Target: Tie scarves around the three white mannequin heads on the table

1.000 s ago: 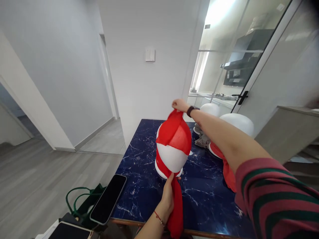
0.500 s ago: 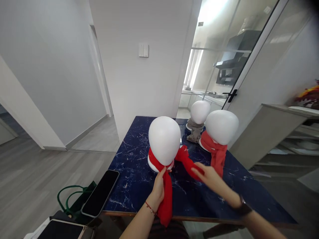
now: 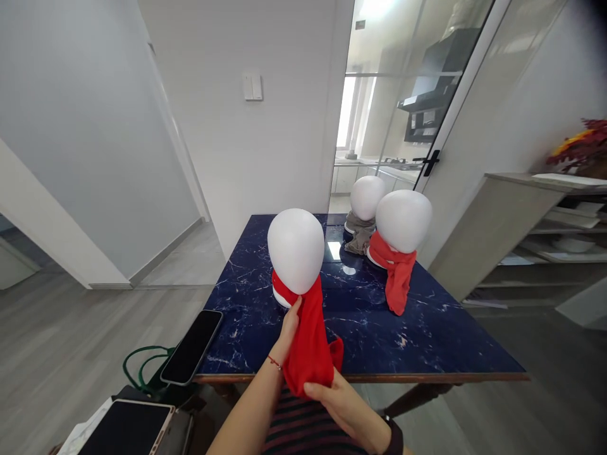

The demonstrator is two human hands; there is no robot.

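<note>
A white mannequin head (image 3: pixel 296 248) stands upright near the middle of the blue marbled table, with a red scarf (image 3: pixel 310 328) around its neck. My left hand (image 3: pixel 288 323) pinches the scarf just below the head's chin, thumb on top. Lower down, past the table's front edge, my right hand (image 3: pixel 334 398) grips the hanging part of the scarf. Its fingers are partly hidden behind the cloth. The scarf's two lengths overlap at the front, and a small fold sticks out to the right.
Behind to the right stand a white head (image 3: pixel 404 220) wearing a coral scarf (image 3: pixel 401 284) and another head (image 3: pixel 368 197) with a grey-brown scarf (image 3: pixel 361 235). A phone (image 3: pixel 192 346) lies at the table's (image 3: pixel 370 341) left front corner. Nearby are green handles (image 3: pixel 142 366) and a tablet (image 3: pixel 126 430).
My right hand has brought the scarf's right-hand length from beside the head to the front, over the other length. My left hand stays at the neck. The view has shifted slightly.
</note>
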